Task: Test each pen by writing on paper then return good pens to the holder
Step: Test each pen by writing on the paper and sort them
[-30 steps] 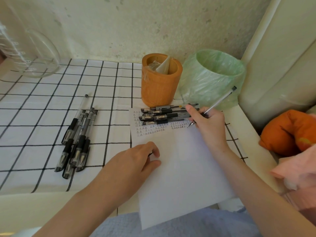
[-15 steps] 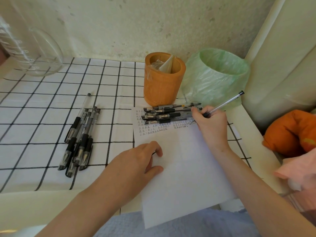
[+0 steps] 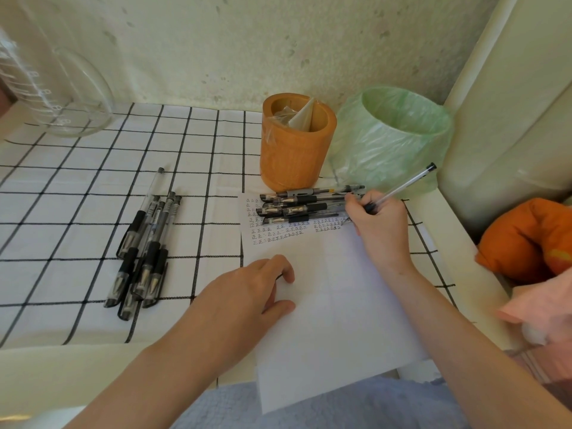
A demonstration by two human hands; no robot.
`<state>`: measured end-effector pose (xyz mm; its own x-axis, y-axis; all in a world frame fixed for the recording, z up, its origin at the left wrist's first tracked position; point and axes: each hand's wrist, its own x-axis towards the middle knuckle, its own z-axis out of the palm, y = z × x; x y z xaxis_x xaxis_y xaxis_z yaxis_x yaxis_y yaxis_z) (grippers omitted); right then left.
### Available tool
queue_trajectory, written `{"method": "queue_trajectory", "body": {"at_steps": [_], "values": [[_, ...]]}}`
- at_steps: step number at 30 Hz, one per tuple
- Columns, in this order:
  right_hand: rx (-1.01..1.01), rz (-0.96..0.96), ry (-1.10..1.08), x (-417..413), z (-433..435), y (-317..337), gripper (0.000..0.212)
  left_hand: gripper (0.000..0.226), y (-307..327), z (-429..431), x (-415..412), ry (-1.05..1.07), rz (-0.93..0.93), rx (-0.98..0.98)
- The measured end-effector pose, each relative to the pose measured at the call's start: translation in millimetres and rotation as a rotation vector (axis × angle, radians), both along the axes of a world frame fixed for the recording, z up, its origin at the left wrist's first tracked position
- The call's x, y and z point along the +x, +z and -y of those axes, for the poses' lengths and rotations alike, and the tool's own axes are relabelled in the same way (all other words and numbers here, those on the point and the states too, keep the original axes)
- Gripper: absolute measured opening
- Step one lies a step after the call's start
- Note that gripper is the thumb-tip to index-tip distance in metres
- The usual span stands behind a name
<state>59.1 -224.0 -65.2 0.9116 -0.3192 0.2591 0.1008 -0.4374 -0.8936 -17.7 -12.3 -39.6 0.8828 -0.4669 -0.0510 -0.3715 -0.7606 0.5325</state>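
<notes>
My right hand (image 3: pixel 379 224) grips a clear pen (image 3: pixel 405 184) with its tip down on the white paper (image 3: pixel 334 305), at the right end of several rows of small written marks. My left hand (image 3: pixel 247 292) lies flat on the paper's left edge, holding nothing. Several capped pens (image 3: pixel 305 204) lie across the top of the sheet, just in front of the orange pen holder (image 3: pixel 294 150), which has crumpled wrapping inside. Another bunch of black-capped pens (image 3: pixel 145 252) rests on the checked cloth to the left.
A bin lined with a green bag (image 3: pixel 393 140) stands right of the holder. A glass measuring jug (image 3: pixel 62 97) sits at the back left. An orange cushion (image 3: pixel 532 239) and pink fabric (image 3: pixel 544 308) lie beyond the table's right edge. The paper overhangs the front edge.
The view has shifted slightly. My right hand has kept the pen on the paper, with its far end tilting a little lower. My left hand has stayed on the sheet.
</notes>
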Motion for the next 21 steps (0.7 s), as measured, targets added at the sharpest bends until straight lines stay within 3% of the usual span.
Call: {"method": "queue_trajectory", "body": {"at_steps": [21], "values": [[0.012, 0.022, 0.028, 1.1, 1.8, -2.5, 0.043, 0.020, 0.1, -1.3, -0.5, -0.007, 0.001, -0.002]]}}
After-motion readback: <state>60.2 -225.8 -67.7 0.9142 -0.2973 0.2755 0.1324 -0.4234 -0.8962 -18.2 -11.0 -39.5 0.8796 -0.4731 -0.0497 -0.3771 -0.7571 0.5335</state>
